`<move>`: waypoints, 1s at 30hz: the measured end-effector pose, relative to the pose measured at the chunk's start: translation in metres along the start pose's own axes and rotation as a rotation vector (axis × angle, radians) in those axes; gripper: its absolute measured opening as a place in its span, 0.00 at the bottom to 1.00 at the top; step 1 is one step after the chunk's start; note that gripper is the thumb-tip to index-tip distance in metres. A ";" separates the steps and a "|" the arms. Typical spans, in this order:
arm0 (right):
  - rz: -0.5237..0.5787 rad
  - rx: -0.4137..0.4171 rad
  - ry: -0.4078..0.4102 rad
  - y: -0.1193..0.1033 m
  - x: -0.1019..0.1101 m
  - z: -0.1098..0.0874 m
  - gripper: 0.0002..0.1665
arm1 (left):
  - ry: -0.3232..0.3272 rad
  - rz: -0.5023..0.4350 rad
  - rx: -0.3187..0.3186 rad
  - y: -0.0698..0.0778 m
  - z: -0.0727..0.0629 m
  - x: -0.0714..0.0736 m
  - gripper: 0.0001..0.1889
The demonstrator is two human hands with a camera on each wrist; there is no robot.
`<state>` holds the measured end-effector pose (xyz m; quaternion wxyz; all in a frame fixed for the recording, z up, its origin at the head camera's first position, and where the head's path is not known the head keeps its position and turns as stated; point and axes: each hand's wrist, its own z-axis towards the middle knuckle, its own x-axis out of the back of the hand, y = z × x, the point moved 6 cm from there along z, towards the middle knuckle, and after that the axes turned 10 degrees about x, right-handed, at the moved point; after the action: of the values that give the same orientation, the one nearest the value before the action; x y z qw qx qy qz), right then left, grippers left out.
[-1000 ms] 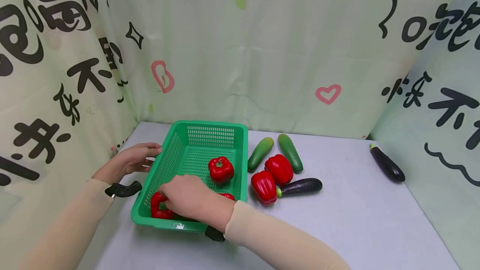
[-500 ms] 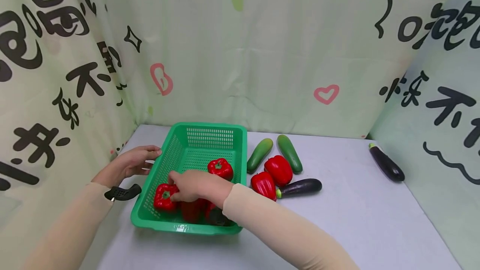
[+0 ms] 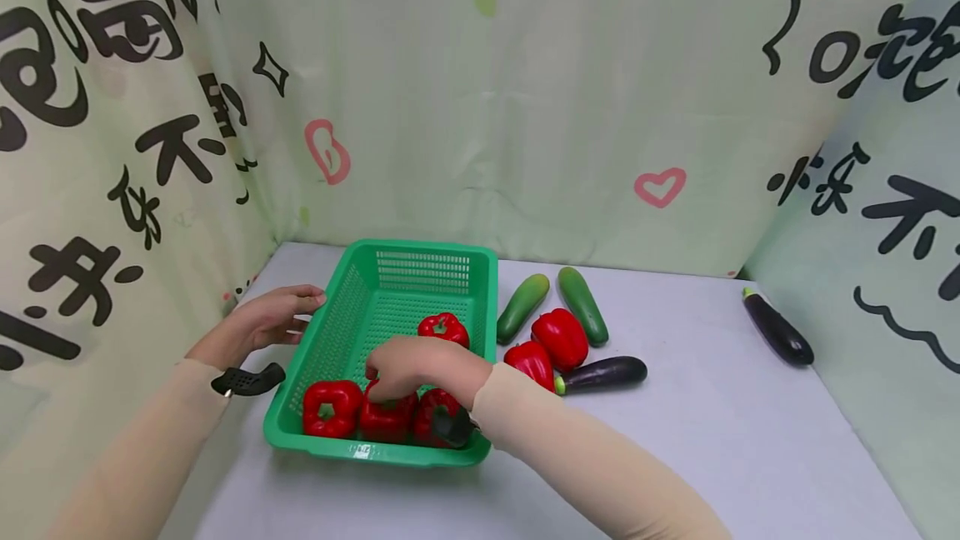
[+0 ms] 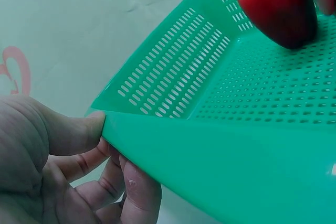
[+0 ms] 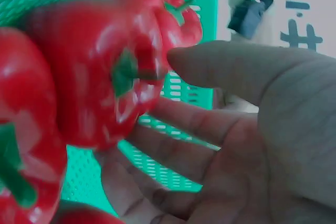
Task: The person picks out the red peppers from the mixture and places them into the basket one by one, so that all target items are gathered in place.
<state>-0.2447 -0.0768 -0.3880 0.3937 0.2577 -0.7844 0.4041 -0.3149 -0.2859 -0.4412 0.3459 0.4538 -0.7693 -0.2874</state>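
Observation:
My left hand (image 3: 273,319) pinches the left rim of a green plastic basket (image 4: 210,156), thumb on top and fingers underneath. Inside, along the near side, lie three red bell peppers: a left one (image 3: 332,409), a middle one (image 3: 386,419) and a right one (image 3: 435,419). My right hand (image 3: 420,365) reaches down over the middle pepper. In the right wrist view its thumb and fingers sit around one bell pepper (image 5: 100,66) with a green stem; some fingertips are hidden. Another bell pepper (image 3: 444,328) lies farther back in the basket, partly behind the right hand.
Right of the basket lie two green cucumbers (image 3: 522,308), two red bell peppers (image 3: 559,339) and an eggplant (image 3: 603,374). A second eggplant (image 3: 777,327) lies by the table's right edge. Printed curtains (image 3: 480,107) surround the white table (image 3: 675,457).
My right hand has moved from the left pepper to the middle one, with the left pepper now released beside it. My left hand has stayed on the basket's rim.

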 end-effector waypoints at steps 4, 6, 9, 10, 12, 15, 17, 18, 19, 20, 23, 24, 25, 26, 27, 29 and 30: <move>0.014 0.024 0.042 0.004 0.000 -0.003 0.24 | 0.001 -0.010 0.002 0.000 -0.002 0.000 0.24; 0.015 0.026 0.057 0.005 -0.001 -0.004 0.25 | 0.001 -0.016 0.003 0.000 -0.001 0.000 0.23; 0.017 0.027 0.063 0.005 -0.002 -0.005 0.25 | 0.001 -0.023 0.005 -0.002 0.000 0.000 0.22; 0.021 0.024 0.065 0.006 -0.002 -0.005 0.26 | 0.002 -0.025 0.005 -0.002 0.000 0.001 0.22; 0.030 0.016 0.070 0.007 -0.001 -0.005 0.26 | 0.002 -0.026 0.004 -0.002 0.000 0.001 0.22; 0.031 0.005 0.104 0.011 0.003 -0.007 0.24 | 0.005 -0.032 0.008 -0.002 -0.001 0.001 0.22; -0.004 0.001 0.151 0.015 0.010 -0.009 0.21 | 0.005 -0.031 0.008 -0.001 -0.002 0.001 0.21; -0.033 0.006 0.183 0.017 0.014 -0.011 0.19 | 0.008 -0.032 0.009 0.000 -0.002 0.001 0.21; -0.066 0.012 0.219 0.020 0.018 -0.012 0.18 | 0.009 -0.028 0.009 0.000 -0.003 0.001 0.22; -0.104 0.017 0.254 0.023 0.023 -0.013 0.17 | 0.011 -0.028 0.009 0.001 -0.004 0.001 0.22; -0.240 0.028 0.346 0.032 0.036 -0.018 0.16 | 0.012 -0.020 0.008 0.002 -0.006 0.002 0.23; -0.268 0.025 0.362 0.037 0.039 -0.019 0.16 | 0.011 -0.020 0.008 0.001 -0.006 0.002 0.23; -0.286 0.014 0.364 0.041 0.041 -0.020 0.16 | 0.008 -0.020 0.007 0.001 -0.005 0.001 0.23; -0.299 0.001 0.359 0.046 0.042 -0.022 0.16 | 0.006 -0.021 0.006 0.001 -0.005 0.001 0.23; -0.301 -0.014 0.346 0.051 0.042 -0.023 0.16 | 0.003 -0.021 0.005 0.001 -0.004 0.001 0.23; -0.265 -0.047 0.310 0.060 0.041 -0.025 0.19 | 0.000 -0.023 0.004 0.000 -0.003 0.001 0.23; -0.242 -0.060 0.291 0.064 0.039 -0.026 0.21 | 0.000 -0.023 0.004 0.000 -0.003 0.001 0.23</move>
<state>-0.3020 -0.0241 -0.3735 0.5561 0.2772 -0.6943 0.3631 -0.3129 -0.2871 -0.4396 0.3417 0.4633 -0.7647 -0.2895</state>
